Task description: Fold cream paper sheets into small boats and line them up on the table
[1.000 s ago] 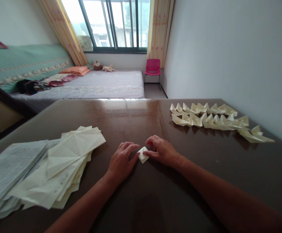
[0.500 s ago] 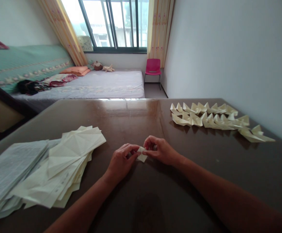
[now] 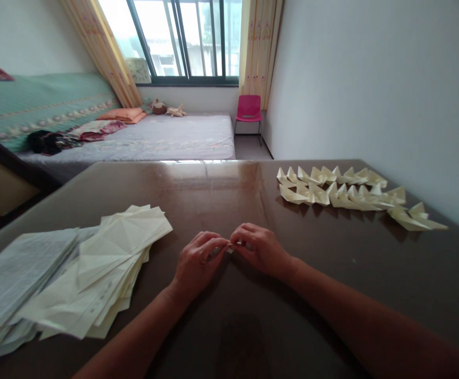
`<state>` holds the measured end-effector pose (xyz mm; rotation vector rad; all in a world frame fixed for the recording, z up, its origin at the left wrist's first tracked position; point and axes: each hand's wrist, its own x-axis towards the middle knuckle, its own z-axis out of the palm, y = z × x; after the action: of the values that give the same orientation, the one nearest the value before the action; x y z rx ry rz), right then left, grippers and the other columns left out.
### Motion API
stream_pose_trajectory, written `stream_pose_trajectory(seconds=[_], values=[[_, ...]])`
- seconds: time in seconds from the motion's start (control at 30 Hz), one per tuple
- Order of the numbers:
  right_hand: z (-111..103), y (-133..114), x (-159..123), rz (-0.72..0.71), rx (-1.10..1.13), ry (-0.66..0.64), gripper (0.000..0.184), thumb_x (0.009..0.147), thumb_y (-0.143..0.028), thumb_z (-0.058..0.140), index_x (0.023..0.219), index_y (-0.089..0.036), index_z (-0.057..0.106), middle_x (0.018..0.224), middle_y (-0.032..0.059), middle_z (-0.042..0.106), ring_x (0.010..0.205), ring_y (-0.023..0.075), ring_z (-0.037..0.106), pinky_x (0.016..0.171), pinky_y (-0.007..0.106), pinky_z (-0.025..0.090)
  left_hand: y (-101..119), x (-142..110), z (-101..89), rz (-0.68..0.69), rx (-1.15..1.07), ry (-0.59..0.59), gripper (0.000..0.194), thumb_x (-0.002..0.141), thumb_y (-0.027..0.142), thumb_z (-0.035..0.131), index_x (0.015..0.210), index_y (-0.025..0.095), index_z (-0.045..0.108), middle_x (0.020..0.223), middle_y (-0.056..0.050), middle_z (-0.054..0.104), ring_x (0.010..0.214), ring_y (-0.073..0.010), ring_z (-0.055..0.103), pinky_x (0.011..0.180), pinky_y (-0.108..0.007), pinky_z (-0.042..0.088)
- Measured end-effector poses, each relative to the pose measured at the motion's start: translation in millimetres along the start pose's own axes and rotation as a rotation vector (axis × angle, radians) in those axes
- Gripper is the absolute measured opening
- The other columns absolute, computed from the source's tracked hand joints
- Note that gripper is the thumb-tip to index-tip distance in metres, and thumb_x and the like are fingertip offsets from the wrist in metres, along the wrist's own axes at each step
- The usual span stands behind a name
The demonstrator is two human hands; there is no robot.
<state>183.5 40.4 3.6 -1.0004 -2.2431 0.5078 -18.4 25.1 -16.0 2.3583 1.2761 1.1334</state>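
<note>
A small folded piece of cream paper (image 3: 230,249) is pinched between my two hands above the brown table (image 3: 229,210), mostly covered by fingers. My left hand (image 3: 201,255) has its thumb and forefinger closed on the paper's left side. From the other side, my right hand (image 3: 259,245) grips it with bent fingers, the fingertips of both hands almost meeting. Only a little of the lower edge of the paper shows, so its folds cannot be made out.
Folded paper boats (image 3: 343,197) stand in rows at the table's back right. To the left lie creased cream sheets (image 3: 122,242) beside a stack of printed paper (image 3: 24,279). Beyond the table are a bed (image 3: 182,137) and a pink chair (image 3: 249,109).
The paper lay as a small diamond shape, then was lifted at its edges. Now both hands have closed in over it and far less of it shows.
</note>
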Motion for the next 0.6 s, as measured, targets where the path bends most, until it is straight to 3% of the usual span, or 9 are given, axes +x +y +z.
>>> stream_pose_trajectory(seconds=[0.13, 0.33, 0.5, 0.6], values=[[-0.4, 1.5, 0.1, 0.001, 0.067, 0.021, 0.009, 0.086, -0.015, 0.054, 0.086, -0.021, 0.061, 0.087, 0.001, 0.062, 0.078, 0.0129, 0.056, 0.071, 0.023, 0.041, 1.9, 0.1, -2.8, 0.019, 0.041, -0.002, 0.012, 0.086, 0.025, 0.059, 0.094, 0.023, 0.068, 0.093, -0.003, 0.066, 0.086, -0.0148, 0.06, 0.074, -0.025, 0.049], [1.2, 3.7, 1.6, 0.022, 0.189, 0.058, 0.01, 0.086, -0.017, 0.054, 0.082, -0.021, 0.062, 0.085, 0.0005, 0.062, 0.076, 0.0122, 0.056, 0.07, 0.023, 0.041, 1.7, 1.7, -3.3, 0.034, 0.001, 0.029, 0.013, 0.088, 0.022, 0.056, 0.094, 0.023, 0.068, 0.091, -0.003, 0.065, 0.084, -0.0139, 0.06, 0.075, -0.025, 0.048], [0.0, 8.9, 4.0, 0.072, 0.235, 0.081, 0.01, 0.085, -0.02, 0.057, 0.077, -0.019, 0.062, 0.082, 0.0006, 0.061, 0.072, 0.0114, 0.055, 0.066, 0.022, 0.041, 4.6, 5.1, -3.1, -0.112, 0.013, 0.034, 0.012, 0.088, 0.025, 0.053, 0.083, 0.02, 0.063, 0.092, -0.002, 0.062, 0.072, -0.0099, 0.057, 0.062, -0.02, 0.047], [-0.1, 9.7, 3.4, 0.07, 0.182, 0.06, 0.01, 0.086, -0.021, 0.056, 0.079, -0.02, 0.063, 0.084, 0.001, 0.062, 0.074, 0.0119, 0.056, 0.068, 0.022, 0.041, 6.3, 5.1, -1.7, -0.126, 0.024, 0.016, 0.009, 0.087, 0.027, 0.055, 0.088, 0.02, 0.06, 0.097, -0.002, 0.061, 0.069, -0.0084, 0.057, 0.057, -0.018, 0.045]])
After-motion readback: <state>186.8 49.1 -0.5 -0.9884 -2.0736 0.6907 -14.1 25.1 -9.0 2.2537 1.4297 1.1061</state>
